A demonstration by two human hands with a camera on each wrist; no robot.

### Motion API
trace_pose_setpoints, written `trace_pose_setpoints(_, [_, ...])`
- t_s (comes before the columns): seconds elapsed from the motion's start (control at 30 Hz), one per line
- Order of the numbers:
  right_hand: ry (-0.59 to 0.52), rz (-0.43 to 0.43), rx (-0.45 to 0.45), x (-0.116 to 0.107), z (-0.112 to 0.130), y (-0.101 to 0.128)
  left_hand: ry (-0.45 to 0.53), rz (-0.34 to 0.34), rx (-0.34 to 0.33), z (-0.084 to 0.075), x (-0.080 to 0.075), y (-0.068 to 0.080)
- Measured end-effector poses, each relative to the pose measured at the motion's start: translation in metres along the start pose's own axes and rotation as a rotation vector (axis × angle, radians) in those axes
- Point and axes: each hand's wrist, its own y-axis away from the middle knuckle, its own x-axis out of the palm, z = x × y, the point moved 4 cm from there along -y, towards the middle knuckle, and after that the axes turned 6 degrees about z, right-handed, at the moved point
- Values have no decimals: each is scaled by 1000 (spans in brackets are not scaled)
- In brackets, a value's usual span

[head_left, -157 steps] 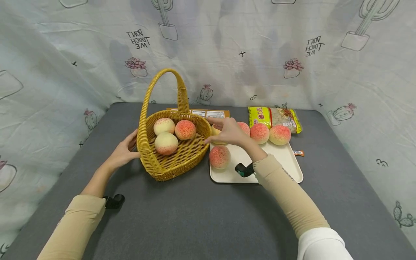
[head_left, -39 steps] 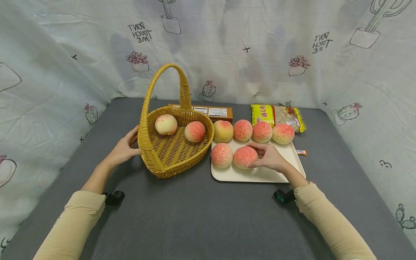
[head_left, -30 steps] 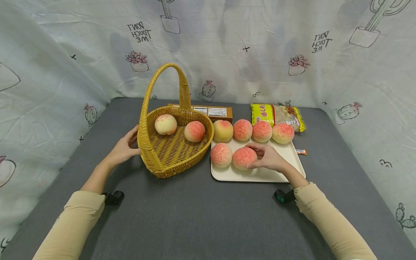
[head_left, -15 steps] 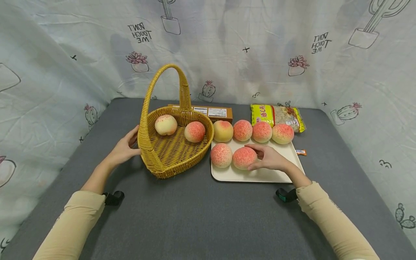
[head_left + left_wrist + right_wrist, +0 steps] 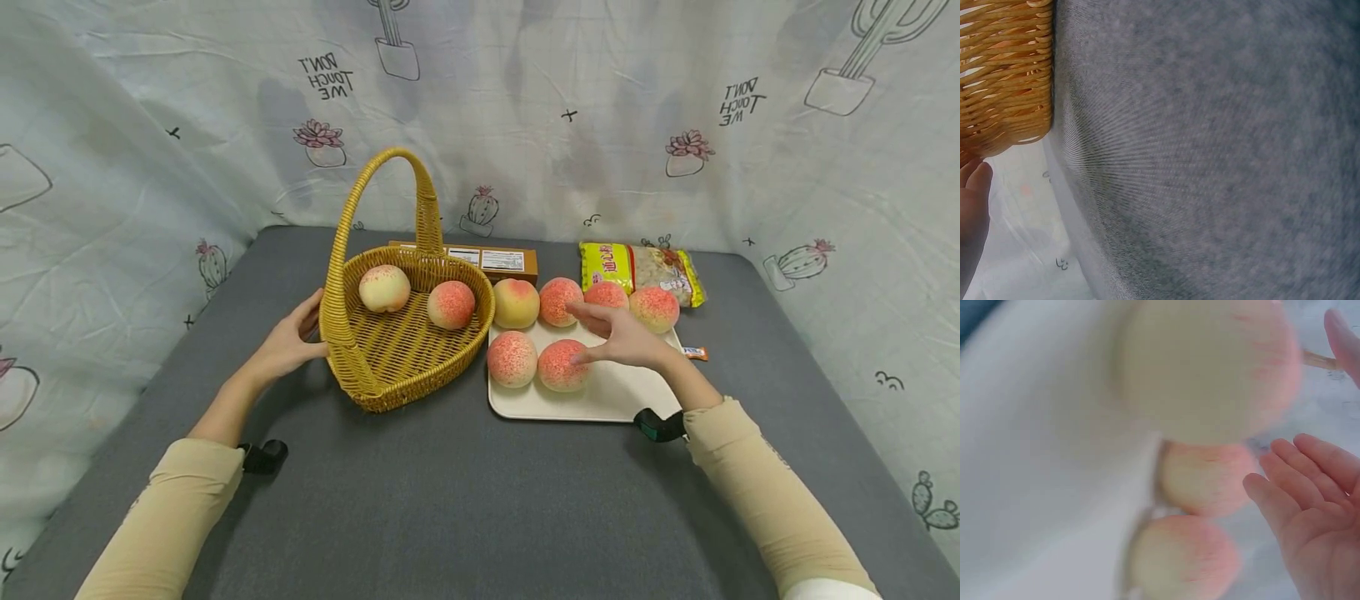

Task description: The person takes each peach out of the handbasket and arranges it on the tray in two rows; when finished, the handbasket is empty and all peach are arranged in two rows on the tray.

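The round pink speckled peach (image 5: 563, 366) at the lower centre of the cream rectangular tray (image 5: 633, 393) has been let go; the right hand (image 5: 626, 337) has been lifted off it, fingers released and spread above the back row. The left hand (image 5: 287, 343) is still rested, relaxed, against the yellow woven wicker basket (image 5: 390, 350), where two peaches remain.

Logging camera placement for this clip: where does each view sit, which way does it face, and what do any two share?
Head: looks down on the table, basket, tray; both forearms show.
Left wrist: beside the basket wall; left hand fingertips show.
Right wrist: blurred, facing peaches; open right hand shows.
Head and left wrist share the basket.
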Motion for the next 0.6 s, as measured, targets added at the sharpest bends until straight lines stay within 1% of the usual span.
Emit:
trace_pose_setpoints(0.13, [33, -19, -40, -8, 24, -13, -2, 2, 4, 1, 0, 0])
trace_pose_setpoints(0.23, [79, -20, -44, -8, 43, -24, -5, 2, 4, 2, 0, -1])
trace_pose_setpoints(0.33, [131, 3, -50, -1, 60, -38, -3, 3, 4, 1, 0, -1])
trace_pose_setpoints(0.53, [321, 65, -102, 17, 87, -73, -7, 2, 3, 0, 0, 0])
trace_pose_setpoints(0.6, [361, 84, -109, 20, 95, -84, -12, 1, 9, -1, 0, 1])
